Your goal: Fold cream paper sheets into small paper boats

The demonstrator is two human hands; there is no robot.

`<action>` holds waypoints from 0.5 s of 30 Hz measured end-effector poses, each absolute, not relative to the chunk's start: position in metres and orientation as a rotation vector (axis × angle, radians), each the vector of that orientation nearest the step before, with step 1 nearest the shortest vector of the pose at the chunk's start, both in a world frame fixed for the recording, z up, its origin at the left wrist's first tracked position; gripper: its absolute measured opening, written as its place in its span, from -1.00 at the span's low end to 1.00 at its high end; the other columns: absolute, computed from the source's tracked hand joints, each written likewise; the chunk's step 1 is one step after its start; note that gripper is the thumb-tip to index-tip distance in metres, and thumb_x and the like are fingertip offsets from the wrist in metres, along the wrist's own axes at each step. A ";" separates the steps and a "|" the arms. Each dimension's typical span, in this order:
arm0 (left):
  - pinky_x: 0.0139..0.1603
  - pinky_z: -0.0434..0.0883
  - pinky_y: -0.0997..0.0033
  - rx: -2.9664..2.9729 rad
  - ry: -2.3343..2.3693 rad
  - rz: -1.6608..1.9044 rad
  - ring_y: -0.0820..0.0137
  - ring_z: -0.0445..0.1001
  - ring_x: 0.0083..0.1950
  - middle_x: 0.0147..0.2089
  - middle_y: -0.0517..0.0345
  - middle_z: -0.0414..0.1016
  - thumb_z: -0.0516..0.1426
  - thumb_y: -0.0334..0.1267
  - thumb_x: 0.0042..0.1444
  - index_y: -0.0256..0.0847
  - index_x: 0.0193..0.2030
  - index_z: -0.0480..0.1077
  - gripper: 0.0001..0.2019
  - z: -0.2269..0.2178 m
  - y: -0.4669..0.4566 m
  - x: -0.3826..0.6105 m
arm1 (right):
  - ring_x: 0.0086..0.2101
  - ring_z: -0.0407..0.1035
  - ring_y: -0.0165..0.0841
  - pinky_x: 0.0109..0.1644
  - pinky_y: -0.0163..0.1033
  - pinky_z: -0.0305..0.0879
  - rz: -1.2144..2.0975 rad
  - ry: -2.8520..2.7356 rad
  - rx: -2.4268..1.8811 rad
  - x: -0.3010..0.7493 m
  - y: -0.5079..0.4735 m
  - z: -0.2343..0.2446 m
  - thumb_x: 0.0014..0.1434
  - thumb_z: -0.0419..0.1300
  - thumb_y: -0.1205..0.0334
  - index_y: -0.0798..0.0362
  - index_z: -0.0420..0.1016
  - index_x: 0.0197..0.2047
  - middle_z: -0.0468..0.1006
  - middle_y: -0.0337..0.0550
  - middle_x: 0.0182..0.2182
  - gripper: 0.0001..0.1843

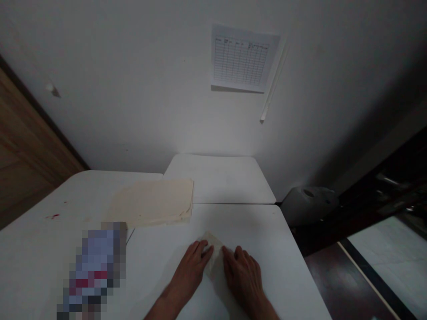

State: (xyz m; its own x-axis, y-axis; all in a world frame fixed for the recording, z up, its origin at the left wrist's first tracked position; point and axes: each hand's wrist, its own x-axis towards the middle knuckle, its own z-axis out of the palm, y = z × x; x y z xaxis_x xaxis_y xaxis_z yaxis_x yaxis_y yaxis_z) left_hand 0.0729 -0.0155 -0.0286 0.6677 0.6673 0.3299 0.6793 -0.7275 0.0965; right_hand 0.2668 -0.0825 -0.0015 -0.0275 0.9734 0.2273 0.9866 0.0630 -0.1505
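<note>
Between left hand [191,263] and right hand [244,272], pale sheet [216,257] meets bent fingers [228,258]; any pinch unclear.

The fingers of the left hand [191,266] and of the right hand [243,273] rest on a sheet [216,253], which lies between them on the table [287,275]. To the left of the fingers, somewhat farther, is a stack of sheets [153,202]. Also at left, but nearer than this stack, there is a blurred object [95,266]. Beyond the fingers stands the wall [147,98], with a paper chart [245,58] on it. Farther to the right, beside the table, is a container [310,202].
</note>
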 end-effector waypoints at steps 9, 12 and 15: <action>0.04 0.45 0.13 -2.870 -1.153 -0.738 0.22 0.40 0.04 0.04 -0.05 0.40 -0.04 -0.69 0.01 -0.20 0.02 0.41 -0.50 -0.019 -0.015 0.075 | -0.29 0.33 -0.34 -0.19 -0.27 0.17 -0.059 -2.010 -1.966 0.274 -0.076 0.012 0.29 0.05 0.25 -0.11 0.46 -0.07 0.44 -0.16 -0.30 -0.78; 0.01 0.48 0.19 -2.879 -1.133 -0.897 0.26 0.43 -0.01 -0.04 -0.04 0.45 -0.03 -0.59 0.12 -0.23 -0.05 0.43 -0.64 -0.012 -0.014 0.076 | -0.23 0.31 -0.32 -0.10 -0.24 0.19 -0.056 -2.083 -1.763 0.268 -0.063 0.018 0.28 0.05 0.33 -0.05 0.48 -0.13 0.46 -0.14 -0.24 -0.80; 0.01 0.48 0.24 -2.915 -1.102 -0.952 0.29 0.46 -0.03 -0.08 -0.01 0.48 -0.03 -0.52 0.18 -0.22 -0.05 0.42 -0.69 -0.009 -0.015 0.072 | -0.16 0.30 -0.33 -0.05 -0.25 0.21 0.034 -2.249 -1.513 0.264 -0.052 0.021 0.27 0.07 0.37 -0.03 0.45 -0.09 0.46 -0.14 -0.13 -0.79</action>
State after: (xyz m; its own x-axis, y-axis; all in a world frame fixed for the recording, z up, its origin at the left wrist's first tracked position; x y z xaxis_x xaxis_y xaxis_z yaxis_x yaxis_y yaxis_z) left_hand 0.0724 -0.0154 -0.0086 0.6018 0.6371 0.4816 0.5690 -0.7652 0.3011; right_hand 0.2637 -0.0519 0.0212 -0.3143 0.8889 0.3332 0.8786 0.4054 -0.2526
